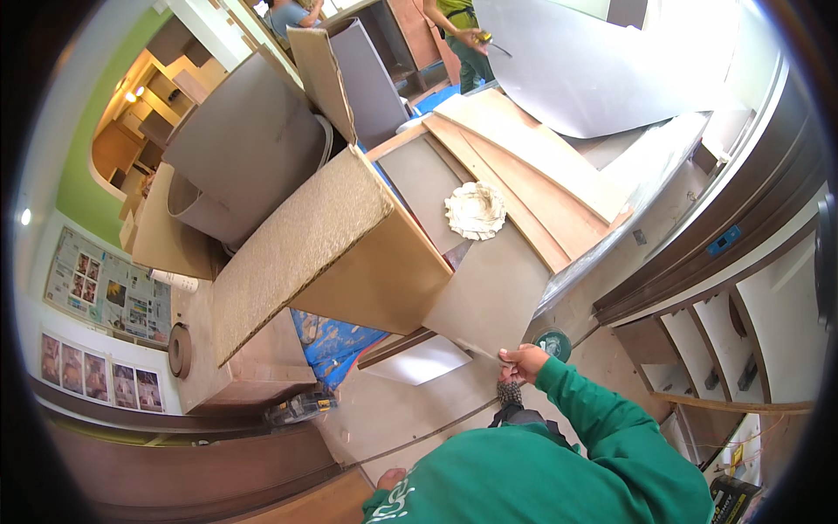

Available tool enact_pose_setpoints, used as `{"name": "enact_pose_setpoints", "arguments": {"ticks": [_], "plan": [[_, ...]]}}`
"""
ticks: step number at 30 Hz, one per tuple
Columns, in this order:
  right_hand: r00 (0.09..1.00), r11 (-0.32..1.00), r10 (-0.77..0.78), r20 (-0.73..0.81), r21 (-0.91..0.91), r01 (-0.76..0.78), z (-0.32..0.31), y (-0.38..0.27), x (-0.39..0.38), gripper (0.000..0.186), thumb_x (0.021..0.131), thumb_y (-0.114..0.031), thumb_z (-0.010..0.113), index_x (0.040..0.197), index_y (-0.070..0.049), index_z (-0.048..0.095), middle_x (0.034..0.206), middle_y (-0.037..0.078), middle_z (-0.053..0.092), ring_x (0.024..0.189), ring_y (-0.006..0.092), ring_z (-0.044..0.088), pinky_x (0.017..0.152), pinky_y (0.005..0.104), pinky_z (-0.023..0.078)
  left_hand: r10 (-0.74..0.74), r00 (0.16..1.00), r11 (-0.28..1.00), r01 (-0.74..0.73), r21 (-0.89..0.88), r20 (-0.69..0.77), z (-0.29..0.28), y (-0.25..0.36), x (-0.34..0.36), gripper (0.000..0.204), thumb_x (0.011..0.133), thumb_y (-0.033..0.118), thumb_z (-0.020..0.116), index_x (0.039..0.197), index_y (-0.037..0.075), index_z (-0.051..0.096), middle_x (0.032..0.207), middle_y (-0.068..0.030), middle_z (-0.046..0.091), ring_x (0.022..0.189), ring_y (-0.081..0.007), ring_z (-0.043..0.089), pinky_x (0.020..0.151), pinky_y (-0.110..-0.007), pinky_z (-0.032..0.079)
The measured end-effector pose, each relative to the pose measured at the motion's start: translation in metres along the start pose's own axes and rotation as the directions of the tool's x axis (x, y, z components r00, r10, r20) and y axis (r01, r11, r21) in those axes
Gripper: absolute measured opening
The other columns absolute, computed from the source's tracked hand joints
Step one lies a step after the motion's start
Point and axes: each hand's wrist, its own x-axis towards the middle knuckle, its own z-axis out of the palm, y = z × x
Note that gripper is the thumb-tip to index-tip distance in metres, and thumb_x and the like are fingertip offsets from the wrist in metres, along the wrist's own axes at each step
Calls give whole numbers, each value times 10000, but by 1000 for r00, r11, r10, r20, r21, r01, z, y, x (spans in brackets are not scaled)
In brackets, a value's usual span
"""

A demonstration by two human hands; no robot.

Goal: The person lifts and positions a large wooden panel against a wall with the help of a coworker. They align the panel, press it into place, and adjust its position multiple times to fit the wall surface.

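Flat, smooth grey sheet (493,293) reaches toward us from the silvery-edged worktable (611,240), its near edge pinched in our right hand (525,360). Beyond the sheet sit a cream, ruffled round dish-like piece (476,210) and long pale wooden boards (532,162); left of it, crumpled blue sheeting (332,348) and a lime-green wall (77,188). Our left hand (391,479) is partly hidden; we cannot tell its grip.

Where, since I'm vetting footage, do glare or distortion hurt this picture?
Head view: glare washes out the upper right, around the large pale sheet; head view: fisheye bends the dark rail at right, corners black; head view: the right hand and beige panel it grips look fairly sharp.
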Motion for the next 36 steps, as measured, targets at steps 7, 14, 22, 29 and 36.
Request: {"name": "enact_pose_setpoints", "arguments": {"ticks": [7, 14, 22, 29, 36], "plan": [[936, 847, -351, 31, 436, 303, 36, -87, -67, 394, 1033, -392, 631, 775, -105, 555, 520, 4, 372, 539, 188, 471, 580, 359, 467, 62, 998, 956, -52, 290, -24, -16, 17, 26, 511, 973, 447, 666, 1216, 0, 714, 1167, -156, 748, 1083, -259, 704, 985, -370, 527], [740, 372, -560, -372, 686, 626, -20, -205, -76, 378, 1041, -470, 573, 841, -149, 595, 605, -6, 477, 642, 212, 555, 607, 336, 478, 105, 994, 947, -88, 310, -38, -11, 19, 49, 506, 966, 430, 667, 1235, 2, 689, 1126, -150, 749, 1058, -264, 709, 912, -405, 541], [459, 299, -762, -457, 380, 875, -3, -251, -90, 890, 1038, -597, 478, 1667, -155, 31, 1707, 183, 162, 1249, 391, 602, 1014, 509, 505, 95, 995, 974, -89, 209, -18, -8, 10, 58, 505, 966, 425, 666, 1228, -6, 682, 1100, -152, 745, 1040, -269, 711, 888, -415, 544], [326, 400, -833, -446, -79, 913, 36, -173, -74, 779, 1020, -493, 578, 1632, -127, 264, 1682, 133, 250, 1306, 302, 553, 1042, 485, 473, 72, 997, 984, -75, 162, 27, -55, -36, 77, 504, 965, 421, 664, 1222, -12, 675, 1078, -155, 742, 1025, -274, 713, 867, -425, 547], [122, 549, -560, -819, -257, 795, 36, -85, -96, 369, 1015, -354, 585, 1295, -114, 609, 1176, 53, 642, 735, 264, 696, 442, 384, 527, 1, 1000, 995, 0, 98, -9, -178, -107, 103, 503, 965, 417, 662, 1216, -19, 669, 1055, -157, 740, 1009, -279, 715, 846, -434, 550]]}}
